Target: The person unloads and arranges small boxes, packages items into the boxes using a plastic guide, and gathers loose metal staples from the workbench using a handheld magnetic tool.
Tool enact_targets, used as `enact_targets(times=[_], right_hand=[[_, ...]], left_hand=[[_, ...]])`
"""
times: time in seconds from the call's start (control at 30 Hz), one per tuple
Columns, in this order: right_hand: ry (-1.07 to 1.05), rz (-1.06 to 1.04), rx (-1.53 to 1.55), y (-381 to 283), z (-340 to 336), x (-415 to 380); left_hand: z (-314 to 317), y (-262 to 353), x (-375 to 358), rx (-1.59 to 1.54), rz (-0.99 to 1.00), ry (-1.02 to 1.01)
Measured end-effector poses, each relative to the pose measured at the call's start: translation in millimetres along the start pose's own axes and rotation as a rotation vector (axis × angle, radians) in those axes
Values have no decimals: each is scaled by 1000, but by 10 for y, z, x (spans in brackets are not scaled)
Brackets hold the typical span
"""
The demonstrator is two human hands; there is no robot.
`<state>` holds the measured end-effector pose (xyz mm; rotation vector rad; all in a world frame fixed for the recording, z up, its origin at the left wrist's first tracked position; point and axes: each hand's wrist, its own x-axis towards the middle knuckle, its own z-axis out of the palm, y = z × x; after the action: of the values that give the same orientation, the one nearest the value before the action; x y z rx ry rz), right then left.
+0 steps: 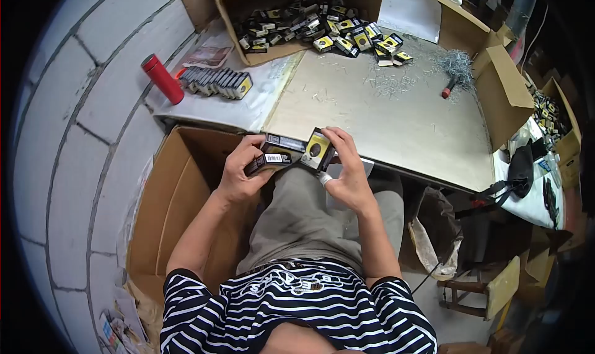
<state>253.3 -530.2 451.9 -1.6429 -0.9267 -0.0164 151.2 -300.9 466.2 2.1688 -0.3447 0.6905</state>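
Observation:
Above my lap, my left hand (240, 168) is closed around small black cardboard boxes (273, 160), with a white barcode label showing on one. My right hand (351, 177) grips a black and yellow box (317, 149) with a dark round picture on its front, tilted beside those in the left hand. A white wrap covers the tip of my right thumb. How many boxes each hand holds, I cannot make out. On the table to the left stands a row of similar small boxes (217, 83).
A tipped carton (248, 58) spills many small boxes onto the table (347, 112). Loose metal pins and a red-handled tool (449, 87) lie at the right. A red flask (162, 79) stands at the left. An open carton (162, 211) is beside my left leg, a stool (496, 289) at lower right.

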Motion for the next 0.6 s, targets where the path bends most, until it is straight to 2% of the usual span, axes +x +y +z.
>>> enact_targets(times=[0.07, 0.13, 0.2, 0.27, 0.33, 0.43, 0.47, 0.53, 0.6], right_hand=[[-22, 101, -4, 94, -133, 168], [-64, 142, -60, 169, -208, 328], [-167, 87, -96, 270, -233, 520], [-178, 97, -124, 388, -250, 671], [-96, 46, 51, 584, -265, 759], [-165, 127, 227, 656, -337, 805], [-178, 140, 232, 717, -288, 798], [2, 100, 50, 866, -164, 775], [24, 104, -55, 995, -149, 777]], left_hand=[[12, -195, 192, -82, -61, -131], [121, -400, 366, -115, -92, -169], [243, -594, 590, -194, -83, -229], [339, -718, 803, -213, -95, -232], [439, -877, 965, -237, -116, -262], [614, -1034, 1121, -239, -90, -400], [662, -1052, 1138, -242, -151, -464], [733, -1041, 1174, -240, -171, -461], [790, -1034, 1194, -233, -176, -467]])
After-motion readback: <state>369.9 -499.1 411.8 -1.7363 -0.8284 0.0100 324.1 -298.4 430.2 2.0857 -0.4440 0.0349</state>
